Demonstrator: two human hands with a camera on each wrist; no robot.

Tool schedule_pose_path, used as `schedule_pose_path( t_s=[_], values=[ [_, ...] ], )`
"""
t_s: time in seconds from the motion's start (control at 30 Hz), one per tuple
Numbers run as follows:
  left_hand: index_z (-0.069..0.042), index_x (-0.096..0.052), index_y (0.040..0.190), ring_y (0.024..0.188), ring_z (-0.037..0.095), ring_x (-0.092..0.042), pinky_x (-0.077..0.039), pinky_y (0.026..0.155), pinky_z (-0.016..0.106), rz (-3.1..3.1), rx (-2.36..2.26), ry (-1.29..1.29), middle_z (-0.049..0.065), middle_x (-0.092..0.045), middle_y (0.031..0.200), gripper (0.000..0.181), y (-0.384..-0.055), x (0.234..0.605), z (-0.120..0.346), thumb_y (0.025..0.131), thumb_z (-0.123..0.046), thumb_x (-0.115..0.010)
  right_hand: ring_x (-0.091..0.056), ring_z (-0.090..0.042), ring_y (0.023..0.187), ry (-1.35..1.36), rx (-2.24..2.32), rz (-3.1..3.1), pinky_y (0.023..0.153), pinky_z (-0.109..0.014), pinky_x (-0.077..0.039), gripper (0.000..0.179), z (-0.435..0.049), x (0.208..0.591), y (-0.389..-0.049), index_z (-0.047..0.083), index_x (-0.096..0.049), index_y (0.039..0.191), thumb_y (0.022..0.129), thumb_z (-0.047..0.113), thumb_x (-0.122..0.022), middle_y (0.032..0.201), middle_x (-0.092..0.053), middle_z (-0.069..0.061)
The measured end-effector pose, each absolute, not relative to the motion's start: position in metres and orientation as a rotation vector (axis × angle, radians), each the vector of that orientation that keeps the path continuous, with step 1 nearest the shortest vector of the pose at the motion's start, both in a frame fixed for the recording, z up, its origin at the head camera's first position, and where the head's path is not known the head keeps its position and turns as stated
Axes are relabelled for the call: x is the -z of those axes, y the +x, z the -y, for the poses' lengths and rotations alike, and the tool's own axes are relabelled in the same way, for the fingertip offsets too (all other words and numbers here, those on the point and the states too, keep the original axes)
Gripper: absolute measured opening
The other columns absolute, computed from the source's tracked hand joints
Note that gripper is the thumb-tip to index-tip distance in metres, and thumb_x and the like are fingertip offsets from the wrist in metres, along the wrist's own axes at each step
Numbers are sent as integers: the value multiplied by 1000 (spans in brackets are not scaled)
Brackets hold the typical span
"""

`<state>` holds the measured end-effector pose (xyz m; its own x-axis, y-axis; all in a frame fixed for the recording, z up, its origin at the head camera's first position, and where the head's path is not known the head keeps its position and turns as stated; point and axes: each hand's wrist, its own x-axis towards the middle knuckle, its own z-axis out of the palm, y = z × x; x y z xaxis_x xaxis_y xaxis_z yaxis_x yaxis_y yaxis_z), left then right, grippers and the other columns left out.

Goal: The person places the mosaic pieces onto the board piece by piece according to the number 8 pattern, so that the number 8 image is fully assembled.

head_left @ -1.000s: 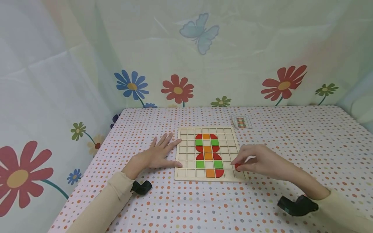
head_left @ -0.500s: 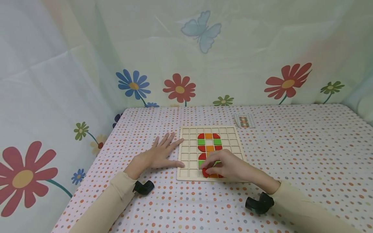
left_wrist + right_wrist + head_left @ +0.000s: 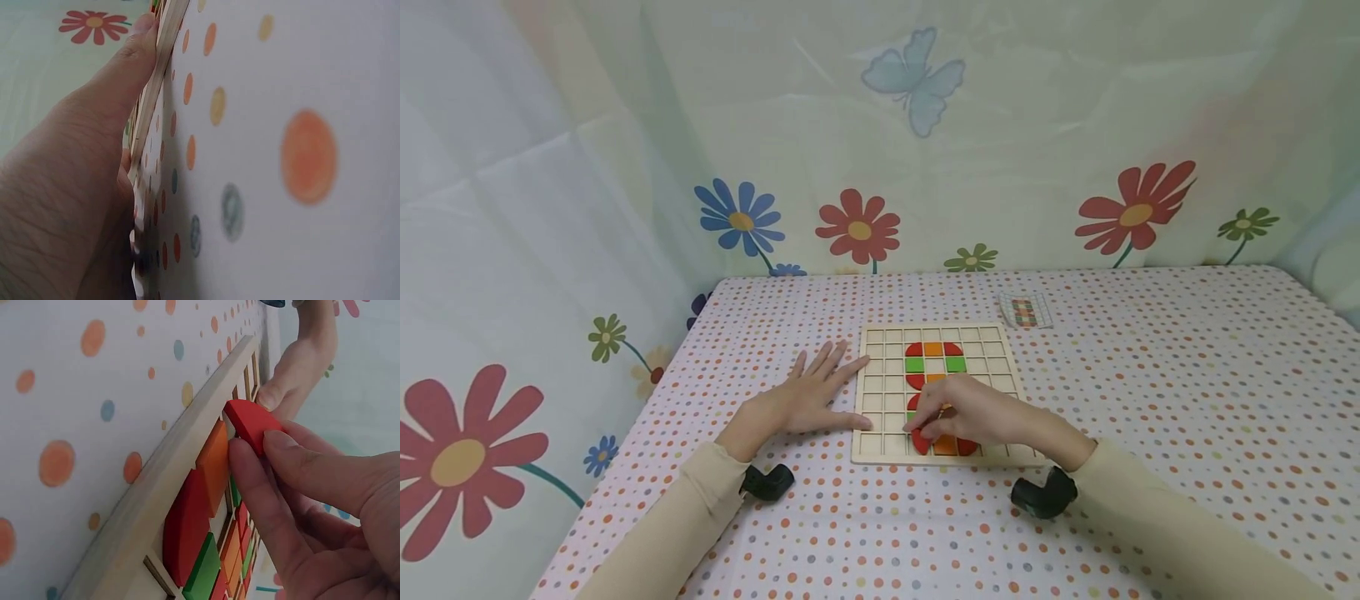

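Observation:
My right hand pinches a red quarter-round tile between thumb and fingers. The tile is tilted over the near row of a wooden grid board, to the left of an orange square tile. Red, orange and green tiles form a figure-eight pattern on the board; my right hand hides part of it. At the board's left side lies my left hand, fingers spread. Its thumb and index finger touch the board's edge, as the left wrist view shows for the thumb.
A small printed card with a matching tile pattern lies behind the board's far right corner. The dotted tablecloth covers the table. Behind it hangs a flowered backdrop. Black devices sit at both wrists.
My right hand has carried the red tile leftward from the board's right side to the near row, left of the orange tile. My left hand has stayed at the board's left edge.

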<state>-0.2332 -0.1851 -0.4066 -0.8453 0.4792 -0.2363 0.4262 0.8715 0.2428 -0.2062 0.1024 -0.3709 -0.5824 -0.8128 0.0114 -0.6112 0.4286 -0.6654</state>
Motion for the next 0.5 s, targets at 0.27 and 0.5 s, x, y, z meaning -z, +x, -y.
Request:
schedule_pose_path(
  t_s=[0.27, 0.5],
  values=[
    [-33, -7, 170, 161, 30, 12, 9, 126, 59, -2748, -245, 681, 9, 8, 176, 104, -235, 408, 185, 90, -83, -51, -63, -3, 87, -1205, 869, -2318, 80, -23, -55, 19, -102, 368, -213, 5, -83, 110, 93, 1, -77, 98, -78, 7],
    [-31, -11, 170, 161, 32, 11, 7, 126, 62, -2755, -284, 692, 11, 6, 176, 104, -231, 407, 186, 90, -82, -53, -62, -3, 89, -1226, 793, -2287, 81, -23, -55, 17, -93, 363, -213, 7, -84, 105, 92, -2, -77, 99, -76, 7]
  ],
)
